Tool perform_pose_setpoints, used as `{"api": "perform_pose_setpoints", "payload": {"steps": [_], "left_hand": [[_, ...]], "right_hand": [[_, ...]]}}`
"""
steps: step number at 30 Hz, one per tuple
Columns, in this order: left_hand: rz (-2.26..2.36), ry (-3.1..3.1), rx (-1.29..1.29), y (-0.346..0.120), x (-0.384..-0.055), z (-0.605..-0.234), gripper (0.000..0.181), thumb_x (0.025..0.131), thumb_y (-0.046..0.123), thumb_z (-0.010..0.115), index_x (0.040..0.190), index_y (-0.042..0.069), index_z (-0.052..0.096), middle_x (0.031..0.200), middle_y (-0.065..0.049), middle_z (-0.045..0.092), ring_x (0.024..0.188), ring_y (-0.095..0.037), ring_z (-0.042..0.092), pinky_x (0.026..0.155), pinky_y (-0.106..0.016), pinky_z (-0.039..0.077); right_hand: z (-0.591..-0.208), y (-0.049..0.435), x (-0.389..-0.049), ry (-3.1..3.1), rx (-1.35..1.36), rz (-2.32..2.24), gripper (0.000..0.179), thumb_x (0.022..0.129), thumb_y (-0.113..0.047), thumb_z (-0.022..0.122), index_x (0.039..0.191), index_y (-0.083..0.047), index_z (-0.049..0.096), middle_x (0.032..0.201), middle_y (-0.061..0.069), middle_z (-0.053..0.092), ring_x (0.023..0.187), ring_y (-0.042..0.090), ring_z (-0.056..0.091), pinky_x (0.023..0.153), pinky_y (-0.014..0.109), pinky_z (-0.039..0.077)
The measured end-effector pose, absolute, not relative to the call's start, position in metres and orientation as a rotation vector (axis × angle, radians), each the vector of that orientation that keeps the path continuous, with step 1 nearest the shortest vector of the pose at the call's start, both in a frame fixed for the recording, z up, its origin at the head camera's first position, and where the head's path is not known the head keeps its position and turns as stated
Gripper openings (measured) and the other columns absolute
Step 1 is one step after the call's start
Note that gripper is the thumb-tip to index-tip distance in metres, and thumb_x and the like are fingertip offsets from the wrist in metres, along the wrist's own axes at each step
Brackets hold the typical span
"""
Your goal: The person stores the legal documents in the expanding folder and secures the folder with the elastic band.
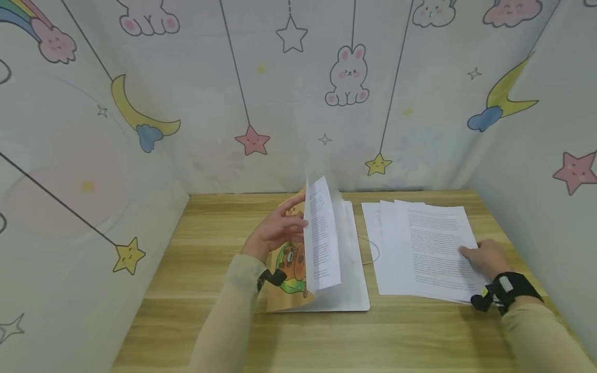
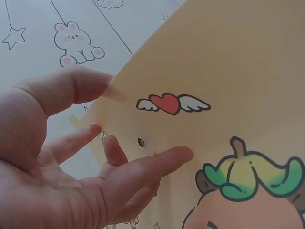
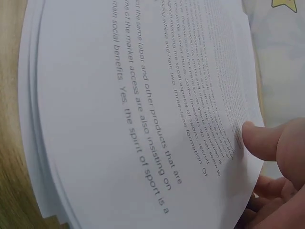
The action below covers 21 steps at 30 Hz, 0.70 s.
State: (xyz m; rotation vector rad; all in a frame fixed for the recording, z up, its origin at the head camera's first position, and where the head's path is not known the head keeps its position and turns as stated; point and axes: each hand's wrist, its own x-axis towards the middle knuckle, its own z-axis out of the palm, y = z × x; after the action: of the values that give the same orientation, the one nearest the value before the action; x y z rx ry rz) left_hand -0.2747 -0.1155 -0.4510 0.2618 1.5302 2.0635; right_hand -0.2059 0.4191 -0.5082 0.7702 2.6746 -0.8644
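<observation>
A tan document folder (image 1: pixel 284 305) with cartoon prints stands half open on the table, its cover tilted up. Inside, a printed sheet (image 1: pixel 322 233) hangs upright beside a translucent sleeve. My left hand (image 1: pixel 277 228) holds the raised cover near its free edge; the left wrist view shows fingers on both sides of that edge, by a small metal eyelet (image 2: pixel 141 142). To the right, my right hand (image 1: pixel 487 259) grips the right edge of a fanned stack of printed papers (image 1: pixel 434 248), thumb on top and the other fingers underneath.
A thin cord loop (image 1: pixel 370 251) extends from the folder toward the papers. The wooden table (image 1: pixel 210 233) is bounded at the back and sides by white fabric walls (image 1: pixel 289 103) printed with stars, moons and rabbits.
</observation>
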Motion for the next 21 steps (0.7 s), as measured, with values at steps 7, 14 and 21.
{"api": "perform_pose_setpoints", "payload": {"steps": [7,14,21], "left_hand": [[2.067,1.513,0.256,-0.1171,-0.2727,-0.4473,0.08,0.096,-0.009,0.062,0.164,0.025,0.036,0.121,-0.016,0.051,0.093,-0.03,0.068,0.078,-0.046,0.061],[2.081,1.501,0.249,-0.1165,-0.2752,-0.4463,0.081,0.096,-0.01,0.062,0.164,0.026,0.037,0.115,-0.013,0.048,0.09,-0.029,0.069,0.076,-0.045,0.06],[2.081,1.523,0.228,-0.1213,-0.2709,-0.4449,0.081,0.096,-0.009,0.062,0.163,0.028,0.038,0.122,-0.017,0.052,0.093,-0.031,0.071,0.078,-0.047,0.061]], "right_hand": [[-0.5073,0.425,-0.2046,2.658,0.791,-0.954,0.056,0.105,-0.016,0.053,0.14,0.025,0.038,0.136,0.044,0.042,0.117,0.051,0.048,0.1,0.062,0.043],[-0.5072,0.4257,-0.1996,2.738,0.811,-0.926,0.055,0.106,-0.016,0.056,0.142,0.022,0.04,0.133,0.043,0.048,0.112,0.05,0.052,0.093,0.058,0.045],[-0.5092,0.4285,-0.1999,2.709,0.8,-0.916,0.057,0.106,-0.019,0.057,0.142,0.022,0.04,0.13,0.042,0.049,0.103,0.045,0.054,0.078,0.045,0.048]]}}
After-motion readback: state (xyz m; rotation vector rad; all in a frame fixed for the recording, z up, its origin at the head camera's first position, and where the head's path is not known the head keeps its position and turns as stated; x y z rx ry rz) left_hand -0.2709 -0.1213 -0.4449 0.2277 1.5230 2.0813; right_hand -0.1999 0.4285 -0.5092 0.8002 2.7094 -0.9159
